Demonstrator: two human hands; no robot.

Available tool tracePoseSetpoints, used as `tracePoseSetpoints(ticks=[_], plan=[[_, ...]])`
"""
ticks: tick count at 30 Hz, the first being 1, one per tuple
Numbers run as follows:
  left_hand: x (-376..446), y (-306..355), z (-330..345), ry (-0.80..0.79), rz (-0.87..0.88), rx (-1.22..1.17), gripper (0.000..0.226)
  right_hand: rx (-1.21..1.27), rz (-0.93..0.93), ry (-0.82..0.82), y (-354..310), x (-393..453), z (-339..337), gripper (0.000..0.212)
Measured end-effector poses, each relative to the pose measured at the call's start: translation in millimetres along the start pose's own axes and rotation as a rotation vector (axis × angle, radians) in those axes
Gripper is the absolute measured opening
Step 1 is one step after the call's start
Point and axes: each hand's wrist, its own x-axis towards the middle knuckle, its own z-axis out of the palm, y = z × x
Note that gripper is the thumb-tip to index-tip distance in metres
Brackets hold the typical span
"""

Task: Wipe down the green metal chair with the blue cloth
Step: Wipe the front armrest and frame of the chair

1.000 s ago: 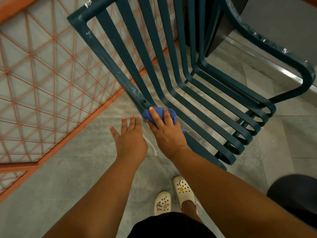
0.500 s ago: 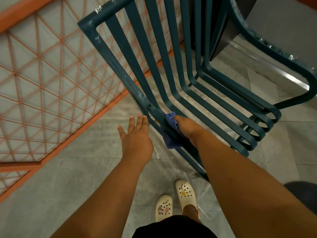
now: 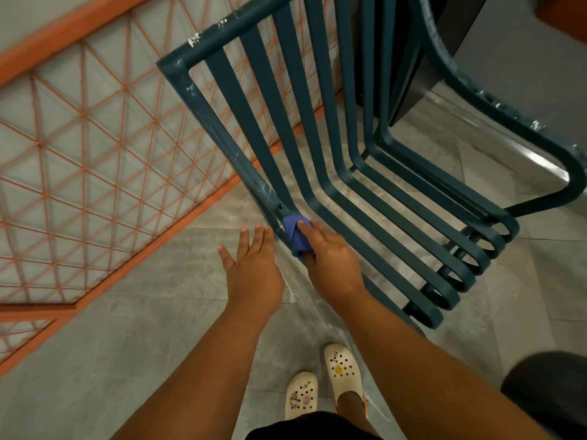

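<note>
Wiping looks far from done: right hand [image 3: 333,262] presses blue cloth [image 3: 297,236] on the green metal chair [image 3: 317,128]'s near-left frame rail, pale smears remaining above, while left hand [image 3: 254,271] hovers flat, its grip wide, holding nothing.

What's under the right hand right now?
The blue cloth, bunched against the chair frame's corner, with the right hand pressing on it. The frame beneath the cloth is covered, so its state can't be seen.
</note>
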Motion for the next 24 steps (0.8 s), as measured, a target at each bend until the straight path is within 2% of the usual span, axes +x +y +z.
tracePoseSetpoints(ticks=[4, 7, 9, 12, 15, 21, 24], plan=[[-1.2, -1.6, -5.0, 0.012, -0.014, -0.016, 0.072, 0.164, 0.082, 0.078, -11.2, 13.4, -11.1, 0.046], [-1.7, -4.2, -7.8, 0.049, -0.024, -0.036, 0.070, 0.226, -0.011, 0.102, -29.8, 30.2, -6.6, 0.048], [-1.4, -5.8, -9.2, 0.057, -0.041, -0.034, 0.069, 0.182, -0.089, 0.013, -35.5, 39.7, 5.4, 0.049], [-0.4, -10.2, -9.3, 0.029, -0.073, -0.002, 0.068, -0.036, -0.141, -0.124, -30.0, 45.0, 20.3, 0.059], [-1.1, -14.9, -8.0, 0.009, -0.088, 0.011, 0.068, -0.145, -0.168, -0.174, -21.9, 43.2, 22.0, 0.071], [-2.7, -17.6, -7.8, 0.001, -0.090, -0.002, 0.071, -0.186, -0.236, -0.101, -2.2, 20.9, 19.3, 0.071], [-2.4, -21.0, -9.4, 0.003, -0.087, -0.006, 0.071, -0.196, -0.228, -0.071, -0.8, 20.5, 19.9, 0.059]])
